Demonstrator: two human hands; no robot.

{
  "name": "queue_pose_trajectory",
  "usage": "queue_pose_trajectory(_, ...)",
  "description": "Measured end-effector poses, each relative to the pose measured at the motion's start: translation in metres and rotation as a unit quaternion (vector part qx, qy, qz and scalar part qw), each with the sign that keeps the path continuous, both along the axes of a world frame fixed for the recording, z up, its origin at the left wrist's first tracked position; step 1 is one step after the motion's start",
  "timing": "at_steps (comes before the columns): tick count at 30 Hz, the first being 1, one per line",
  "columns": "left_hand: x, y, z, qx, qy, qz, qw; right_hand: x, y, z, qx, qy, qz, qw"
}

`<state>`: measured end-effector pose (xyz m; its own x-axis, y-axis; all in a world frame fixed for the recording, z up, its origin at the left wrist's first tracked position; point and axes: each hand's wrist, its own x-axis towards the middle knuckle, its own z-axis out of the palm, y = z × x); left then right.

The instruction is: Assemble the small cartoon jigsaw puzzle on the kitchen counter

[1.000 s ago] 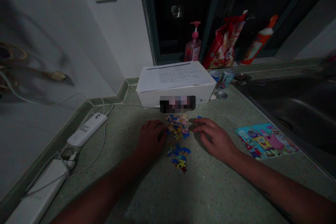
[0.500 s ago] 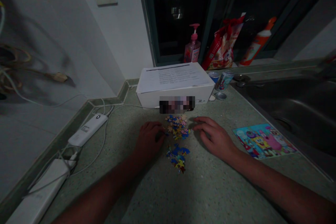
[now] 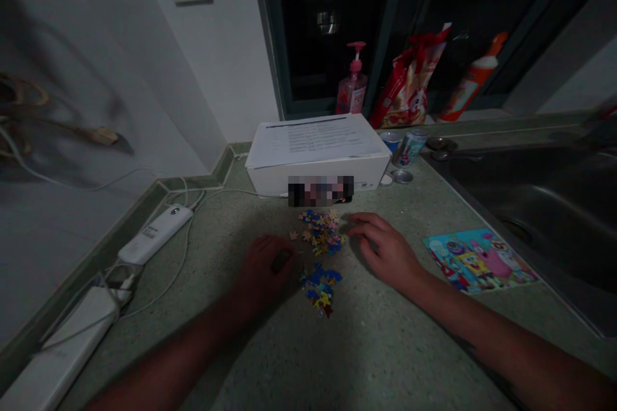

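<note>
Bare left hand (image 3: 265, 268) is lying curled, any pinch unclear; bare right hand (image 3: 385, 249) is pointing inward, fingers loosely spread. Small multicoloured jigsaw pieces (image 3: 322, 232) are lying between, on speckled green bench (image 3: 380, 347).

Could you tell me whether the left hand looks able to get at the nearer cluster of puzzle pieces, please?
Most likely yes: the nearer cluster lies on the counter just right of the left hand, and nothing visible stands between them.

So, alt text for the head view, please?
A left hand and right hand flank multicoloured jigsaw pieces on a speckled green countertop, before a white oblong box. A colourful rectangular cartoon picture lies near a grey metal sink.
</note>
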<state>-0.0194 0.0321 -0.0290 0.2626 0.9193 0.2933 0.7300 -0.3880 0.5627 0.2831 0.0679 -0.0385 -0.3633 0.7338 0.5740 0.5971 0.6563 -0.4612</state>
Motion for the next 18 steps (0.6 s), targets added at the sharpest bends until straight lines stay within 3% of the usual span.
queue_pose_trajectory(18,0.0061,-0.0081,0.002,0.003,-0.056,-0.001,0.998,-0.0025,-0.0044,-0.0009,-0.012,0.008,0.001,1.0)
